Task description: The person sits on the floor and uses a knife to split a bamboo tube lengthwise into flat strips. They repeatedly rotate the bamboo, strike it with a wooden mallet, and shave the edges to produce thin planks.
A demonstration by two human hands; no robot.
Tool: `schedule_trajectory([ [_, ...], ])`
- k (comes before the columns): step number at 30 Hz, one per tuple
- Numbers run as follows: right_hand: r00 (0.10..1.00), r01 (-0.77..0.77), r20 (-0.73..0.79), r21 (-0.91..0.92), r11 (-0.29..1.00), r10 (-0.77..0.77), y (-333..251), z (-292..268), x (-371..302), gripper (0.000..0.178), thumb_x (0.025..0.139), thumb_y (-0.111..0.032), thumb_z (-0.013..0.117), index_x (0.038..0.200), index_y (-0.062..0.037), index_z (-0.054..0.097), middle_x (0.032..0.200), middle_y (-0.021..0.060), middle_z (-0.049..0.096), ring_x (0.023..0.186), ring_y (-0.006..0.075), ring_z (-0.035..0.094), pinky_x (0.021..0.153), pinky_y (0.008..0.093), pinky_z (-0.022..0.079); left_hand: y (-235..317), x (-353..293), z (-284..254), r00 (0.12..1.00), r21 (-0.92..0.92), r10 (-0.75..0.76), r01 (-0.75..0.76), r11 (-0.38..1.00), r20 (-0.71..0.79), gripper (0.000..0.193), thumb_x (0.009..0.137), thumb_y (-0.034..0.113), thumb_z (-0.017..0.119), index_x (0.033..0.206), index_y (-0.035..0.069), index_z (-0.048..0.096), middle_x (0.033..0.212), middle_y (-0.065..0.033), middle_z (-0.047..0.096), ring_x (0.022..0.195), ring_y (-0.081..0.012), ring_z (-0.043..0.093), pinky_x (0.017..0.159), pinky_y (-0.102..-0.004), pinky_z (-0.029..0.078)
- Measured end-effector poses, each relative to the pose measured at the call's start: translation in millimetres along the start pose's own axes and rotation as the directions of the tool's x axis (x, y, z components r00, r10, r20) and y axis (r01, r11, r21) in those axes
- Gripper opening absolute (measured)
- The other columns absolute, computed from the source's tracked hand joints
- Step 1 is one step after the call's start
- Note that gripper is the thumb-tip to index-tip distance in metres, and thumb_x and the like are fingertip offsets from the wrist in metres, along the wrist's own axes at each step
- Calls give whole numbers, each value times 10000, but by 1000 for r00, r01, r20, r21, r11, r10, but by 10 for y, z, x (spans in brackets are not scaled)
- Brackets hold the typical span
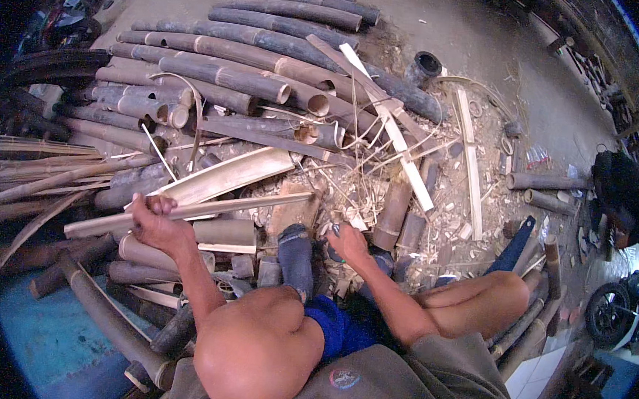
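My left hand [161, 223] is closed around a long split bamboo strip [252, 204], which slants up to the right across the work spot. Its far end lies over a pale wooden block [294, 214]. Just behind the strip rests a wide, pale bamboo half [225, 176], inner face up. To the right, my right hand [349, 244] is closed low over the shavings, beside my shoe. Something small and dark shows at its fingers, but its kind is hidden. Between the hands is a dark shoe or sock [295, 257] on my foot.
Bamboo poles [233, 53] lie stacked across the far side. Pale split lengths [394, 134] lean over the shavings [449, 197]. Bundled strips [36, 172] sit at the left. A dark blue flat piece with a hole [512, 248] stands by my right knee; a wheel [609, 315] is farther right.
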State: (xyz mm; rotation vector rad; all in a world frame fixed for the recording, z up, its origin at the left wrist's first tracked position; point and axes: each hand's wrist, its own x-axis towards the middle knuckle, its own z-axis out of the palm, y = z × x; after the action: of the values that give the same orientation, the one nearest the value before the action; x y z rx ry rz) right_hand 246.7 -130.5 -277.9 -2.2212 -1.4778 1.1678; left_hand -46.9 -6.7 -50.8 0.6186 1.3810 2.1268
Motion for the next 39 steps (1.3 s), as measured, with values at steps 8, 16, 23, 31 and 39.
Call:
schedule_trajectory([
  [8,985,135,-105,-28,990,-137,-191,-94,-265,370,870,-285,646,1045,37,591,925,326,671,889,492,660,783,549,523,225,-145,283,993,100,96,-103,990,64,446,1012,509,535,955,70,480,805,-57,530,721,-172,537,702,-336,519],
  [16,932,349,-114,33,936,-344,-959,-452,-613,342,880,-284,659,1021,15,572,816,277,678,766,461,675,685,543,541,188,-370,336,993,-154,45,-27,988,113,365,991,396,626,828,111,466,670,-2,455,576,-117,434,541,-269,407],
  [23,838,539,-136,61,840,-528,-1485,-417,-794,326,883,-258,671,1043,-9,533,744,245,657,724,451,670,635,535,540,322,-743,479,992,-110,60,-48,993,112,396,972,327,663,711,117,451,612,25,407,530,-94,380,502,-271,343],
  [31,886,464,-61,77,883,-460,-1459,-583,-815,279,894,-270,652,985,-12,599,786,282,668,777,477,670,684,560,540,308,-666,463,996,-52,92,-91,994,9,421,962,328,681,695,110,438,606,10,393,524,-112,369,488,-285,321],
  [39,967,247,-47,-39,968,-249,-656,-275,-262,335,909,-318,628,1011,0,608,823,281,686,766,480,677,696,554,547,291,-605,437,997,-73,77,-77,994,-4,392,959,306,690,730,104,444,614,14,393,536,-113,377,498,-292,340],
])
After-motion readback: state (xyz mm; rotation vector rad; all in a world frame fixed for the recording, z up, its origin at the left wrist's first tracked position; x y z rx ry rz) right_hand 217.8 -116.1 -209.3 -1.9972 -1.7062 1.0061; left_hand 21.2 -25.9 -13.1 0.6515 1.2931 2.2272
